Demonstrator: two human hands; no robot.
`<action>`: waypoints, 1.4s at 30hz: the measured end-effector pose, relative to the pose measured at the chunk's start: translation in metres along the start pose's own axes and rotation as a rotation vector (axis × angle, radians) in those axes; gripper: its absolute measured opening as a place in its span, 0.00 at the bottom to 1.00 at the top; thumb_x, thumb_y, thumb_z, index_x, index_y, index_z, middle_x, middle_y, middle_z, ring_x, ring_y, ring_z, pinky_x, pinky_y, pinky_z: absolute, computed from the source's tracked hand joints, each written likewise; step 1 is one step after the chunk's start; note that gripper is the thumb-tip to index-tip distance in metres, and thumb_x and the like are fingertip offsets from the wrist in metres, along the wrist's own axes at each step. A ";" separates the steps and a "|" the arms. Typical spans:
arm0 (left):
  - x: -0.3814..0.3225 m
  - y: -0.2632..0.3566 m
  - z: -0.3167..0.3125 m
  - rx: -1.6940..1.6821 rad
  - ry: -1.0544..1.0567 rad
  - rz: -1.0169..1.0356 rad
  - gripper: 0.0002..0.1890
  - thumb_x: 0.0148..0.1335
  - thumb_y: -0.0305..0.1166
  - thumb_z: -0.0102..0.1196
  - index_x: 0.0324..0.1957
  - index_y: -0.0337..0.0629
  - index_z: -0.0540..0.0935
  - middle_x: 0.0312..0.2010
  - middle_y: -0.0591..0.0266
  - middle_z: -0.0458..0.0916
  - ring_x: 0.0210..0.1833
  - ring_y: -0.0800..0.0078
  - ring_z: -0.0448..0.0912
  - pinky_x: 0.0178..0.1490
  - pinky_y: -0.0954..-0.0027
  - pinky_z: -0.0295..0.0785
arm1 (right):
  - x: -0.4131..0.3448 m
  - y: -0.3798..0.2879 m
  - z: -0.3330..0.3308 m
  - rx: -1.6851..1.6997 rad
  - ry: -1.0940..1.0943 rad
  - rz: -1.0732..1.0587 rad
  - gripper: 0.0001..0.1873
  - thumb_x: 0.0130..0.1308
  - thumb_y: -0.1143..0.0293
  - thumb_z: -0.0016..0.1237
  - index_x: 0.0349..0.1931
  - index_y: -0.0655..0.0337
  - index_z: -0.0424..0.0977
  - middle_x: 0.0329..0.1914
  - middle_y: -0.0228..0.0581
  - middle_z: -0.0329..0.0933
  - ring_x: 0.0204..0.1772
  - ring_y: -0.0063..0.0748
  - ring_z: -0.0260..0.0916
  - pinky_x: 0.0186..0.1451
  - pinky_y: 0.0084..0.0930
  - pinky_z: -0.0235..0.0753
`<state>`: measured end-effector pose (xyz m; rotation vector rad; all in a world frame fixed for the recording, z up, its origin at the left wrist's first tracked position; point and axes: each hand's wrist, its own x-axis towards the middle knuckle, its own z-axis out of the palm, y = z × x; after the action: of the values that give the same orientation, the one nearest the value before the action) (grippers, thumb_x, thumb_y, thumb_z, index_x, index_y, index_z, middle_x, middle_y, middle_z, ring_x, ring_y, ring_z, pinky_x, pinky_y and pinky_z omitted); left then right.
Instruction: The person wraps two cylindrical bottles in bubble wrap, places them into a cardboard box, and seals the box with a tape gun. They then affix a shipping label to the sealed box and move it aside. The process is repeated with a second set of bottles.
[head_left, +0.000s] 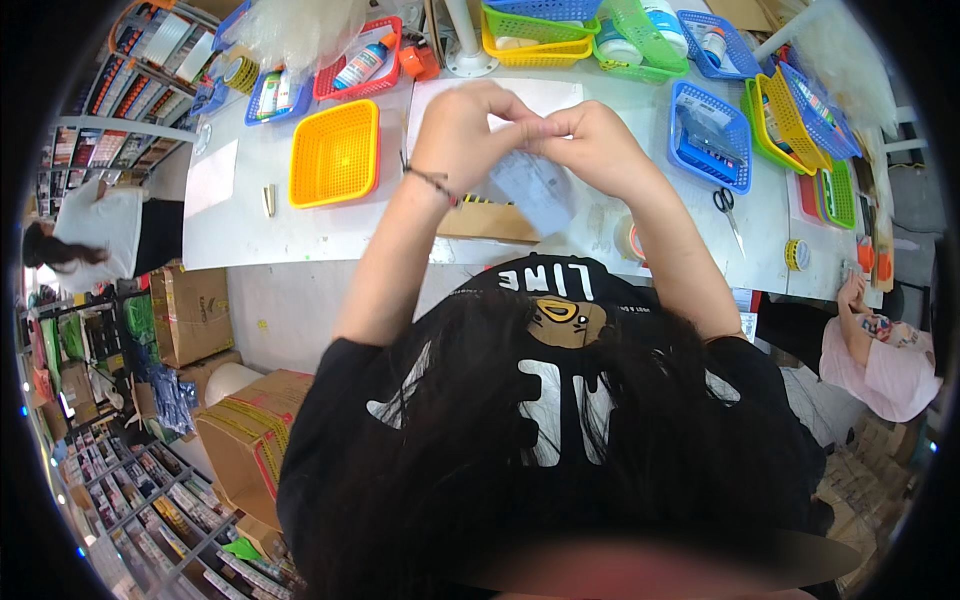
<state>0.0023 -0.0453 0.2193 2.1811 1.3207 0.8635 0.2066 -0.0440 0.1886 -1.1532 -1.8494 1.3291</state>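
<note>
My left hand (466, 133), with a dark cord bracelet at the wrist, meets my right hand (596, 146) fingertip to fingertip above the white table. Between them they pinch a blurred white printed slip (534, 191), which hangs down below the fingers. Whether it is a paper label or a thin plastic sheet I cannot tell. Beneath the slip a flat brown cardboard box (487, 220) lies near the table's front edge, a strip of yellow-black tape on it. My left hand hides part of this box. A tape roll (628, 238) sits beside my right forearm.
An empty yellow basket (335, 154) stands to the left, near a small metallic object (268, 200). On the right are a blue basket (711, 139) with packaged goods, black scissors (727, 214) and a yellow tape roll (797, 255). Baskets with bottles line the back. Two people stand at the sides.
</note>
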 end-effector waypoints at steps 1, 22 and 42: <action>0.006 0.000 -0.004 0.048 -0.058 -0.014 0.08 0.55 0.32 0.72 0.36 0.40 0.90 0.35 0.62 0.86 0.42 0.68 0.83 0.50 0.68 0.76 | 0.001 0.001 0.004 -0.009 0.035 -0.015 0.15 0.68 0.60 0.60 0.40 0.65 0.87 0.31 0.36 0.87 0.36 0.18 0.77 0.43 0.23 0.75; -0.152 -0.192 0.064 -0.417 0.071 -0.325 0.17 0.59 0.35 0.72 0.51 0.53 0.88 0.79 0.42 0.49 0.81 0.46 0.51 0.79 0.51 0.53 | -0.023 0.298 -0.046 -0.698 0.334 0.510 0.18 0.67 0.54 0.54 0.45 0.59 0.84 0.43 0.47 0.86 0.49 0.53 0.82 0.58 0.44 0.78; -0.114 -0.129 0.109 -0.005 -0.200 -0.211 0.32 0.60 0.43 0.71 0.68 0.64 0.79 0.76 0.20 0.33 0.81 0.27 0.42 0.80 0.54 0.52 | -0.198 0.300 -0.030 -0.137 0.614 0.984 0.30 0.56 0.65 0.63 0.58 0.67 0.71 0.36 0.48 0.82 0.30 0.36 0.83 0.26 0.31 0.82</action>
<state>-0.0399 -0.0961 0.0259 2.0190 1.4131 0.5524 0.4151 -0.1683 -0.0779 -2.3858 -0.9183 1.0730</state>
